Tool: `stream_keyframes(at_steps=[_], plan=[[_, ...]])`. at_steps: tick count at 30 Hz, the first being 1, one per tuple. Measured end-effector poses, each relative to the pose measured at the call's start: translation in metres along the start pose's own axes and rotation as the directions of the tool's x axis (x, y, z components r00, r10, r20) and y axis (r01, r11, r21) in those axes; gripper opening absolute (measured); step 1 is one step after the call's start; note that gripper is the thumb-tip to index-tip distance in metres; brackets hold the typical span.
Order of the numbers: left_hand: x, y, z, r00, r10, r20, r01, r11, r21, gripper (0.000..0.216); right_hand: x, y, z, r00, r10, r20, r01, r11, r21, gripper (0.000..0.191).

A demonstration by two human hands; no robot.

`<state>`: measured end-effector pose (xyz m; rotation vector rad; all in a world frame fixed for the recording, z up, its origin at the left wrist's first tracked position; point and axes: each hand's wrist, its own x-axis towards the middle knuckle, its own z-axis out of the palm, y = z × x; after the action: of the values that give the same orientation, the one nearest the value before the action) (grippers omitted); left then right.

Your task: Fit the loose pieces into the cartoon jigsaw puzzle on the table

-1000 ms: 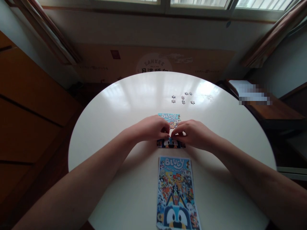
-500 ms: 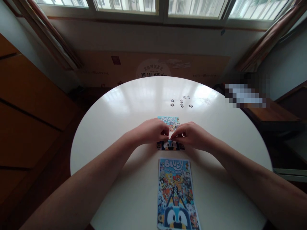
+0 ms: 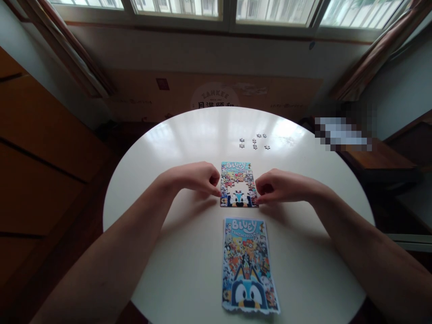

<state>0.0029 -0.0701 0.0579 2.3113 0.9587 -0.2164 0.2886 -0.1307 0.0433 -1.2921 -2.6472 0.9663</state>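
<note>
A partly assembled jigsaw puzzle (image 3: 232, 175) lies flat on the white table, with a gap in its middle above the blue dog's face. My left hand (image 3: 202, 176), its fingers curled, has the thumb tip at the puzzle's lower left edge. On the opposite side, my right hand (image 3: 273, 184) is likewise curled, with fingertips against the right edge. Between them the hands hold the puzzle by its sides. Nearer to me lies a printed reference picture (image 3: 248, 256) of the same design, its bottom edge torn.
Several loose puzzle pieces (image 3: 254, 146) lie beyond the puzzle on the round white table (image 3: 141, 180). Behind the table stands a printed cardboard panel (image 3: 135, 90) below the windows. A wooden piece of furniture (image 3: 388, 157) is at the right.
My hands have parted from the middle of the puzzle to its left and right edges. The puzzle's gap and the dog's face are now uncovered.
</note>
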Motion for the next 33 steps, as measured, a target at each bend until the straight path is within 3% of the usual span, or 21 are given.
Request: stream_keyframes(at_steps=[4,19,23,33], plan=[[0.001,0.001,0.001,1.0,-0.011,0.017,0.011,1.0,0.021,0.029,-0.001,0.0,-0.001,0.997,-0.01,0.076,0.009,1.0,0.009,0.039],[0.0,0.014,0.001,0.998,-0.05,0.048,0.042,0.984,0.171,0.032,-0.001,-0.003,-0.001,0.997,0.023,0.072,-0.021,0.999,-0.033,0.037],[0.001,0.013,0.002,0.997,-0.033,0.072,0.021,0.988,0.155,0.032,-0.001,-0.004,-0.001,0.997,0.025,0.072,-0.022,0.999,-0.036,0.037],[-0.001,0.016,0.005,0.999,-0.041,0.011,0.04,0.997,0.071,0.027,0.0,-0.005,0.0,0.998,0.028,0.053,-0.026,0.999,-0.037,0.037]])
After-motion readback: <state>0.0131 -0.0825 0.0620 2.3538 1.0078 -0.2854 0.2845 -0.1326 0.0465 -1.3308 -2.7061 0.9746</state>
